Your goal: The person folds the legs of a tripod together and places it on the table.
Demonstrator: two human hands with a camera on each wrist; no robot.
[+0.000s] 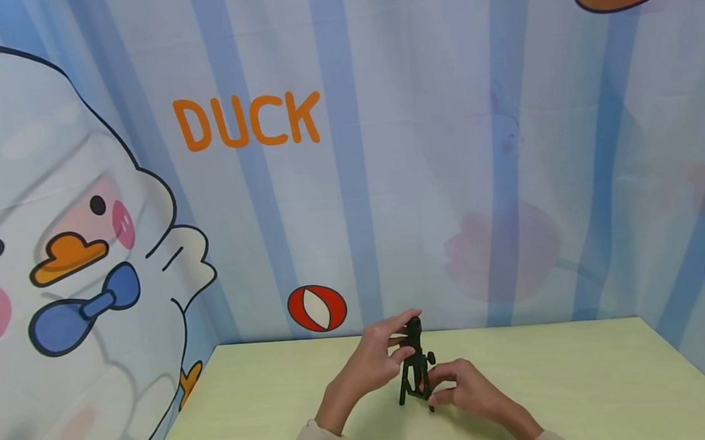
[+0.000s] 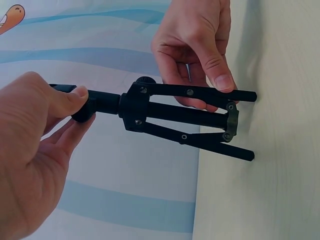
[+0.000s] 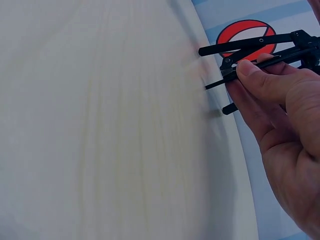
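Note:
A small black tripod [image 1: 416, 364] is upright over the table, its legs slightly spread. My left hand [image 1: 368, 355] grips its top part, with thumb and fingers around the black head in the left wrist view. Low on the tripod, my right hand [image 1: 470, 388] pinches one leg [image 3: 272, 61] between thumb and fingers, near the lower brace [image 2: 231, 122]. A round knob [image 2: 146, 80] sticks out at the collar where the legs join. Whether the feet touch the tabletop I cannot tell.
The pale yellow table [image 1: 266, 397] ends at a curtain [image 1: 416, 177] printed with blue stripes, the word DUCK [image 1: 248, 122] and a red and white ball [image 1: 317, 308]. A large printed duck [image 1: 85, 367] covers the left side.

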